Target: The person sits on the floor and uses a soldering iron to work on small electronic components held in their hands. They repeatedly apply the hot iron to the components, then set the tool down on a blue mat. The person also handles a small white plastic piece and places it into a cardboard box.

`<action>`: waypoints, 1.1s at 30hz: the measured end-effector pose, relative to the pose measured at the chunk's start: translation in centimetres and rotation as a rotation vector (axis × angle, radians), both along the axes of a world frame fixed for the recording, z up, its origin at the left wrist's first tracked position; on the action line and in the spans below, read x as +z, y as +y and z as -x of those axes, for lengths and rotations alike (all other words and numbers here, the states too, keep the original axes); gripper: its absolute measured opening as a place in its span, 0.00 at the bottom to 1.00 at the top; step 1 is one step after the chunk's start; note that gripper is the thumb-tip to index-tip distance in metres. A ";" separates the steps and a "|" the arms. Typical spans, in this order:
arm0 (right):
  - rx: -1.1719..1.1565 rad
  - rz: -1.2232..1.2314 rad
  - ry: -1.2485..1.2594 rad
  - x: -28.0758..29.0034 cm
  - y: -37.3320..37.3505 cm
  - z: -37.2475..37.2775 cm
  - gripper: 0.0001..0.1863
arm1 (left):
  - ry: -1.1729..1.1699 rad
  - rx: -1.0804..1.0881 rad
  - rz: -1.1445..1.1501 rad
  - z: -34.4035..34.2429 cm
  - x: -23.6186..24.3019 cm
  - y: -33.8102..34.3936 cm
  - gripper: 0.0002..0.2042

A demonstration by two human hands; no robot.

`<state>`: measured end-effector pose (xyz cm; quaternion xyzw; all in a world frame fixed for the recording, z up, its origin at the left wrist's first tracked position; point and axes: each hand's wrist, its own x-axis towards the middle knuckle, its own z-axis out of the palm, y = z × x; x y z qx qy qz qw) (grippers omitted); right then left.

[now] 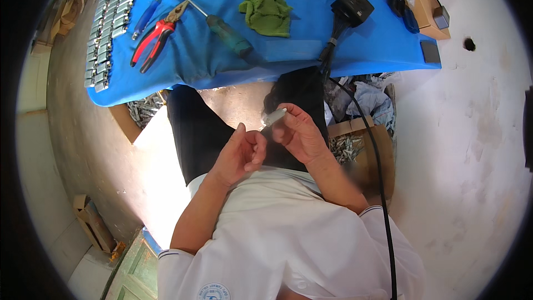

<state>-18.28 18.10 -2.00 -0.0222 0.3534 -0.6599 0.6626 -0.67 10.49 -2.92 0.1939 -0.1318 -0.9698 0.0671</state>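
Note:
My right hand [300,133] is raised above my lap and pinches a small pale, shiny piece [275,116] between thumb and fingertips. Its kind is too small and glary to make out. Beside it, a little lower and to the left, my left hand [242,154] has loosely curled fingers with the thumb standing apart. Nothing shows in it, and it does not touch the piece. Both hands are over my dark trousers, just short of the table's near edge.
A blue-covered table [194,66] bears rows of metal parts [114,22], red-handled pliers [158,39], a screwdriver [222,30], a blue-handled tool [147,19], a green cloth [265,11] and a black cabled device [352,6]. A black cable [377,161] hangs at my right, by a cardboard box [377,161] of metal scraps.

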 end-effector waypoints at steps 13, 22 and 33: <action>0.099 -0.128 0.295 0.0 -0.4 -1.2 0.09 | -0.194 0.069 0.137 0.2 0.6 -0.1 0.26; 0.078 -0.203 -0.023 -0.6 -0.4 -1.8 0.10 | -0.057 0.045 0.022 0.0 -0.1 0.0 0.27; 0.140 -0.190 -0.091 -0.6 -0.5 -2.0 0.09 | -0.135 0.054 0.100 -0.3 0.7 -0.1 0.25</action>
